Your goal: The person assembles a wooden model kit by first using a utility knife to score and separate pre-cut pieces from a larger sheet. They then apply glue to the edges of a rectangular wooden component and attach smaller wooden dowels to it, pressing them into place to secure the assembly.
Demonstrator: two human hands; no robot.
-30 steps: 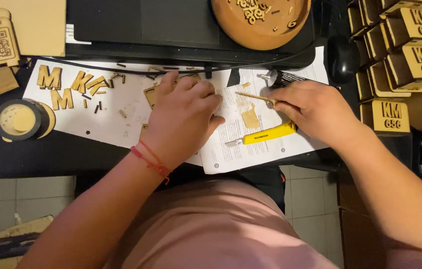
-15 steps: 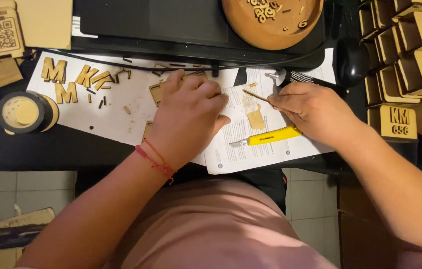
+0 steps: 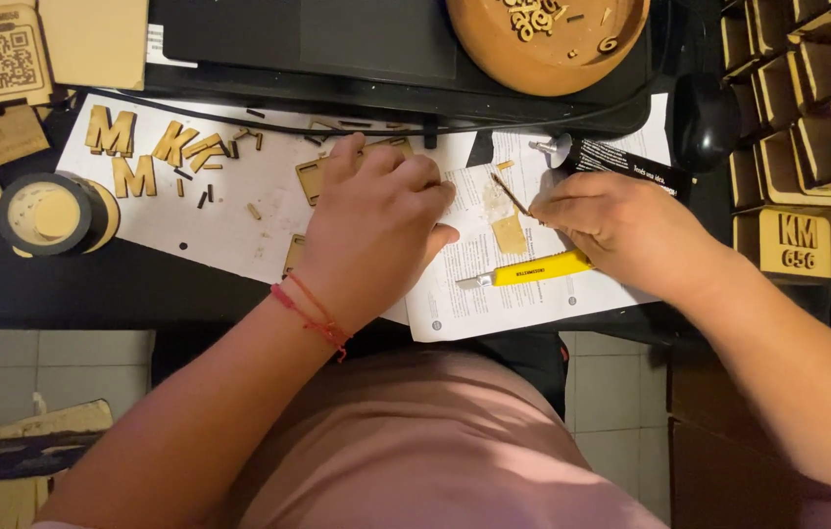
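Note:
My left hand (image 3: 371,230) lies palm down over thin wooden cut-out frames (image 3: 313,178) on white paper sheets (image 3: 239,196), fingers curled and pressing on them. My right hand (image 3: 611,227) pinches a thin wooden stick (image 3: 511,195), its tip pointing up and left over the printed paper. A small tan wooden piece (image 3: 509,235) lies under the stick. A yellow utility knife (image 3: 528,269) rests on the paper just below my right hand. A black glue tube (image 3: 621,159) lies behind my right hand.
Wooden letter shapes (image 3: 131,152) and small offcuts lie at the left, next to a tape roll (image 3: 48,214). A round brown bowl (image 3: 494,49) with wooden pieces sits on a laptop (image 3: 337,49). Stacked wooden plaques (image 3: 807,127) fill the right side.
My right hand has shifted slightly and turned the stick, so its tip now shows over the paper. My left hand stays pressed on the frames.

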